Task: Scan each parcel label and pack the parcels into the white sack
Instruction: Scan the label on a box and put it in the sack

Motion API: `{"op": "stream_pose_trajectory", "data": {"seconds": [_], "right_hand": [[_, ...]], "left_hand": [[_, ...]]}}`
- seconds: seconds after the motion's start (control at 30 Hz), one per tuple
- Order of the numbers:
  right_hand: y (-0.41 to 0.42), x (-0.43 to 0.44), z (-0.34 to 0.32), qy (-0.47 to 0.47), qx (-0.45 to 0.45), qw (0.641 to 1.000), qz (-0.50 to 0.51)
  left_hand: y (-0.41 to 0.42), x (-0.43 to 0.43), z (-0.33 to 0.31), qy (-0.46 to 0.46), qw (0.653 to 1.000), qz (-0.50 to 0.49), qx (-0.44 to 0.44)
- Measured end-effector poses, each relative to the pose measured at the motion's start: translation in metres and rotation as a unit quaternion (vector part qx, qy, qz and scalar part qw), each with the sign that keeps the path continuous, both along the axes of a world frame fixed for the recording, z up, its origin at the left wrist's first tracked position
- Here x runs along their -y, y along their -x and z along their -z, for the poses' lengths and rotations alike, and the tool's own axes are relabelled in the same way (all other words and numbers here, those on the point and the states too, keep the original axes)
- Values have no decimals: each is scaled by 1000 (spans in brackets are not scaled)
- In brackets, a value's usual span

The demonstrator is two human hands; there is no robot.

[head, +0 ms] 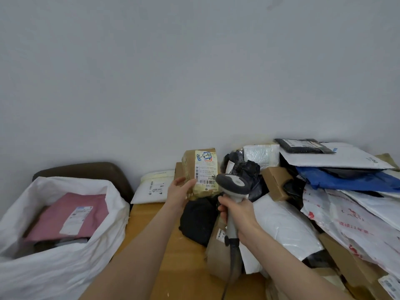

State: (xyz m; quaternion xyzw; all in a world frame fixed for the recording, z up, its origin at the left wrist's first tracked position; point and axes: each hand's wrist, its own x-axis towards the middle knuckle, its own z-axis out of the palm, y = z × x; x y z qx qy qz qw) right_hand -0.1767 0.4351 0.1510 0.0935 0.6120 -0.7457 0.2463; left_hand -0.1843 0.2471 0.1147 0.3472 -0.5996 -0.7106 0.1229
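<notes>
Head view: the left hand (180, 191) holds a brown parcel (189, 167) upright above the far side of the wooden table (184, 267). It grips the parcel at the lower left corner, with the thumb laid on the front face and the other fingers curled round the side; how they lie behind the parcel cannot be told. The parcel's white label (205, 169) faces the camera, with barcodes on it and a blue handwritten mark at the top. The right hand (238, 213) has its fingers wrapped tight round the handle of a grey scanner (232, 187). The scanner's head sits just beside the lower right corner of the label, and its dark cable (232, 267) trails down to the bottom edge. To the left, the white sack (65, 267) stands beside the table with its mouth gaping, and a pink parcel (71, 215) with a white label lies on top inside it. A dark brown chair (91, 169) shows behind the sack. A white padded mailer (154, 187) lies flat on the table near the wall (194, 72). Under the hands rests a black bag parcel (198, 219). To its right is a heap of parcels: a white bubble mailer (283, 224), a small cardboard box (276, 182), a blue bag (346, 178) and white printed bags (350, 219).
</notes>
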Motion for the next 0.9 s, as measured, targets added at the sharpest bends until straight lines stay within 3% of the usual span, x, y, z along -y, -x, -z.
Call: {"op": "stream_pose_trajectory", "data": {"seconds": [0.17, 0.4, 0.57, 0.7, 0.83, 0.9], "right_hand": [[15, 44, 5, 6, -11, 1000, -6], [-11, 159, 5, -22, -40, 994, -98], [-56, 281, 8, -13, -45, 984, -171], [-99, 388, 23, -35, -40, 976, -213], [-136, 462, 45, -93, -19, 964, -249], [-148, 485, 57, -103, 8, 961, -255]], "left_hand": [[-50, 38, -7, 17, 999, -29, 28], [-128, 131, -22, 41, 993, -108, 36], [-180, 241, -26, 57, 988, -141, 17], [-229, 356, -19, 141, 980, -122, 62], [-280, 451, -8, 282, 939, -30, 194], [-296, 484, -1, 372, 883, 58, 280]]}}
